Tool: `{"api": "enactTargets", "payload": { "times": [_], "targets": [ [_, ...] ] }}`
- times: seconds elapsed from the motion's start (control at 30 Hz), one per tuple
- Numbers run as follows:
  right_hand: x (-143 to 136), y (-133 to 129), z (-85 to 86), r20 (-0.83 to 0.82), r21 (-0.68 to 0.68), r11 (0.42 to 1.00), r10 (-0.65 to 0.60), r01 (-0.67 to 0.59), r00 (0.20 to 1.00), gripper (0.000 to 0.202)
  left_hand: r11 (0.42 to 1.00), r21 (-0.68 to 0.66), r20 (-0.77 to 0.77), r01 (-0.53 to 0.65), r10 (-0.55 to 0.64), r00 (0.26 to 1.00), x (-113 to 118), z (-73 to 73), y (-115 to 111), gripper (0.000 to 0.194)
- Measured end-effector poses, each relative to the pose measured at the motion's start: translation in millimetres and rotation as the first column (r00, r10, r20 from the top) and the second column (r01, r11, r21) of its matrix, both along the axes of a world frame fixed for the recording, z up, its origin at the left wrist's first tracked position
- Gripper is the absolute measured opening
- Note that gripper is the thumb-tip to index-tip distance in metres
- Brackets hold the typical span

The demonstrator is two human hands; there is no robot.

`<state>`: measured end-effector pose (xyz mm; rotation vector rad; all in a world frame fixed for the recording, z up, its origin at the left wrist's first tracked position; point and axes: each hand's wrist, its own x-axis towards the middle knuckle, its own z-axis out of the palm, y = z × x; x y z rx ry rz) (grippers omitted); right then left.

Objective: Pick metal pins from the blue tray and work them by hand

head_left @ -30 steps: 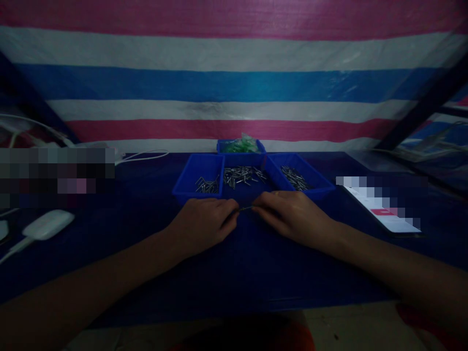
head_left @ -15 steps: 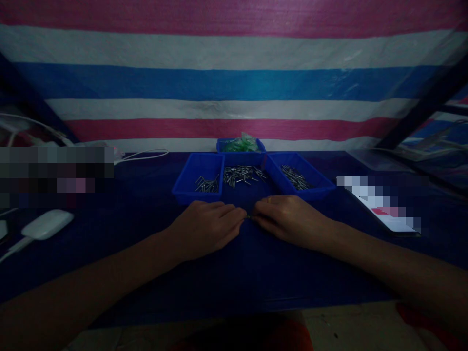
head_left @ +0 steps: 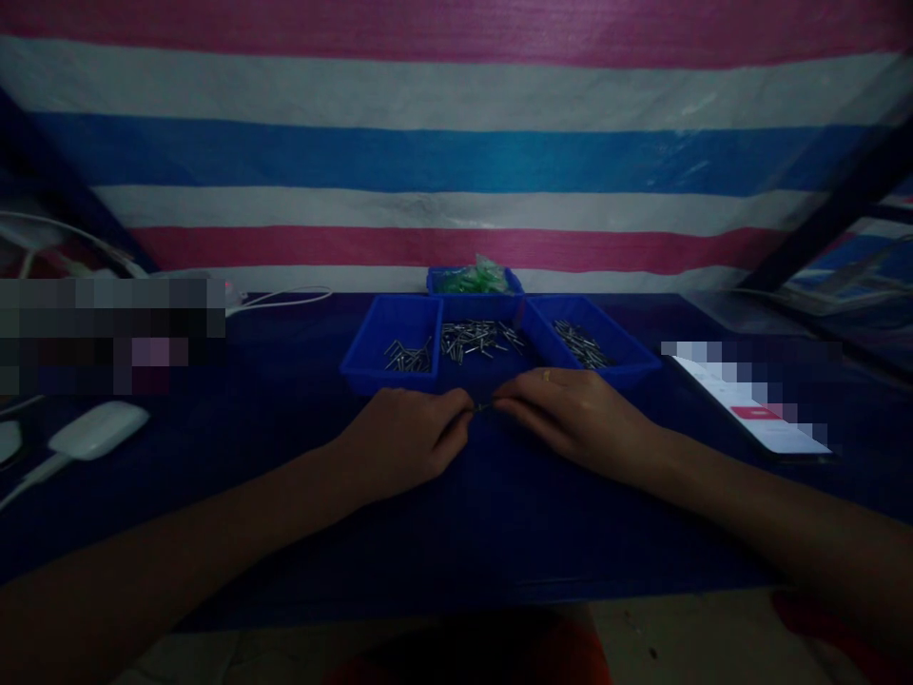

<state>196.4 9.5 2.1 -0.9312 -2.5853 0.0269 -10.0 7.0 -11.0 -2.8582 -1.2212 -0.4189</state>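
My left hand [head_left: 414,436] is closed, its thumb and fingers pinching one end of a small thin metal piece [head_left: 483,407]. The other end sits in the fingertips of my right hand [head_left: 577,409], which wears a ring. Most of the piece is covered by fingers, and the dim light hides its exact kind. Just beyond my hands, a left blue bin [head_left: 363,333] holds several bent metal pins [head_left: 408,357]. A right blue bin [head_left: 631,350] holds straighter metal pins [head_left: 581,344]. Between the bins lies a loose pile of similar pins [head_left: 471,338].
Behind the pile stands a third blue bin [head_left: 435,283] with green items in clear plastic [head_left: 475,276]. A lit phone [head_left: 756,409] lies at the right. To the left are a white charger-like block [head_left: 100,430] and a white cable [head_left: 292,298]. A striped tarp [head_left: 456,157] hangs behind.
My fingers have shifted slightly at the small metal piece, and a little more of it shows between my hands. The camera view has moved slightly; the bins and pins stay in place.
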Motion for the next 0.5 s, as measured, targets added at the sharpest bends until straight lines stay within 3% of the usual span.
{"api": "enactTargets", "payload": {
  "times": [0.33,0.5],
  "targets": [
    [0.0,2.8,-1.1,0.139,-0.042,0.993,-0.101,0.108,0.985,0.029,0.999,-0.048,0.085,-0.016,0.020,0.996,1.1,6.9,-0.9,0.017],
    [0.4,0.6,1.5,0.023,-0.040,0.997,-0.072,0.073,0.997,0.018,0.999,-0.005,0.027,-0.047,0.047,0.999,0.8,6.3,-1.0,0.022]
  ]
}}
